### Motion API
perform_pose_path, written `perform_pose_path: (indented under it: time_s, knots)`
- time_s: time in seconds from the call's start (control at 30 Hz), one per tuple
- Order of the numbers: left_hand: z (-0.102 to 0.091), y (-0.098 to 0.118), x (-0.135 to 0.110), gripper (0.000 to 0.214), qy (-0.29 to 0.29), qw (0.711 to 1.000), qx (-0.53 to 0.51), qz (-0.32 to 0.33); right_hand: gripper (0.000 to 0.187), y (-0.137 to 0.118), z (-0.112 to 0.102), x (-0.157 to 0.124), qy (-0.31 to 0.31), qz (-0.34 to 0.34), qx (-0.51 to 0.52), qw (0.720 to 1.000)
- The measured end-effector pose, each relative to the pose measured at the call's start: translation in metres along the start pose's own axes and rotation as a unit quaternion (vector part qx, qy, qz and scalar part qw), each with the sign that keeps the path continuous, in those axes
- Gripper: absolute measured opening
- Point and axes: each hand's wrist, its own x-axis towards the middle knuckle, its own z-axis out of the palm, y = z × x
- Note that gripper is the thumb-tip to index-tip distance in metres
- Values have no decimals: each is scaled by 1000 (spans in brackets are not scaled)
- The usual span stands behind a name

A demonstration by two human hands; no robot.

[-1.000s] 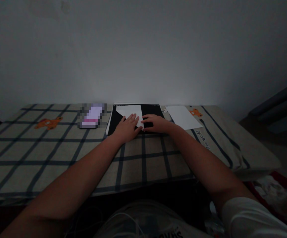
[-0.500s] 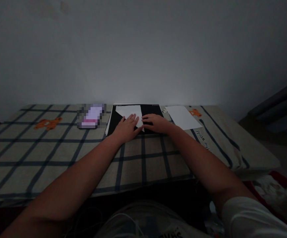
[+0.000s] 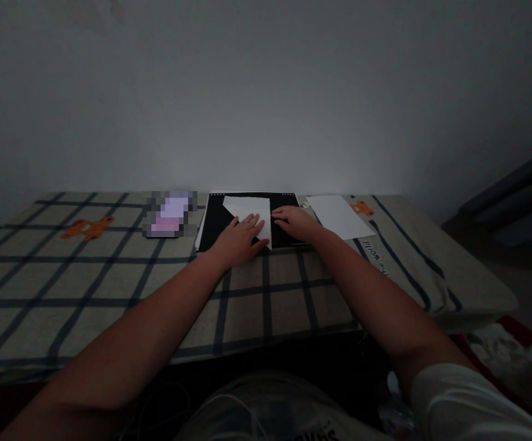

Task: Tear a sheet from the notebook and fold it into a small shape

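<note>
Legible writing on your plaid tablecloth [image 3: 247, 306], to the near right of the black pad [image 3: 214, 225], includes "world", inverted from your viewpoint; the lettering on your shirt [image 3: 270, 422] is partly cut off, and the phone [image 3: 170, 214] left of the pad has a pixelated screen. Count one pad, with a row of small holes at each end of its far edge, one folded white paper [image 3: 247, 204] lying on it, one loose white sheet [image 3: 341, 217] just to its right, and two orange figures on the cloth, one well left of the pad and one beyond the sheet. Your left hand [image 3: 240, 239] lies flat on the folded paper, fingers slightly spread and thumb apart. Your right hand [image 3: 295, 222] rests at the paper's right edge, fingers close together; whether they pinch it, you cannot tell. The paper's near tip reaches the pad's near edge; black surface shows on both sides. The wall [image 3: 266, 98] rises just behind the pad, while a broad stretch of cloth extends leftward and toward you.
</note>
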Motion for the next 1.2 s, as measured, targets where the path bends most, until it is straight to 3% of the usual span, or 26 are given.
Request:
perform_pose_path:
  time_s: [0.23, 0.5, 0.73, 1.2]
  knots:
    - [2, -1, 0, 53, 4, 1000, 4, 10, 31, 0, -2, 0, -20, -55, -19, 998]
    - [2, 1, 2, 49, 5, 1000, 5, 4, 31, -2, 3, 0, 17, -35, -20, 999]
    - [0, 2, 2, 49, -2, 1000, 10, -1, 35, -5, 4, -1, -29, -66, -37, 997]
    - [3, 1, 3, 53, 8, 1000, 9, -3, 62, -14, 1, -7, -64, -41, -28, 997]
